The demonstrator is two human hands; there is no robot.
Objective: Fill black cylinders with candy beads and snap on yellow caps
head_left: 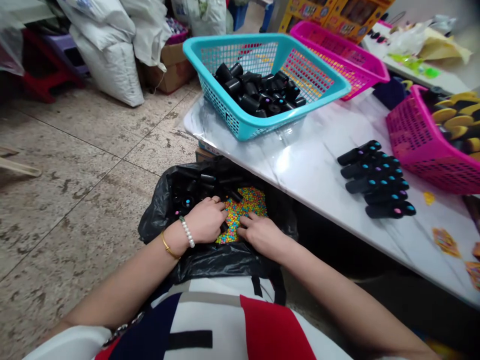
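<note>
A black plastic bag point(210, 260) lies open on my lap, holding a heap of small coloured beads point(245, 207) and several black tubes point(195, 187). My left hand point(205, 220), with a pearl bracelet and a gold bangle at the wrist, is curled closed at the left edge of the beads; a black tube seems to sit under its fingers. My right hand point(260, 234) rests on the beads with fingers bent, pinching into them; what it holds is hidden.
A white marble-look table point(307, 165) stands to the right with a row of filled black tubes point(377, 179). A turquoise basket point(262, 85) of black tubes sits at its far corner, pink baskets point(431, 140) beyond. White sacks point(108, 55) stand on the tiled floor.
</note>
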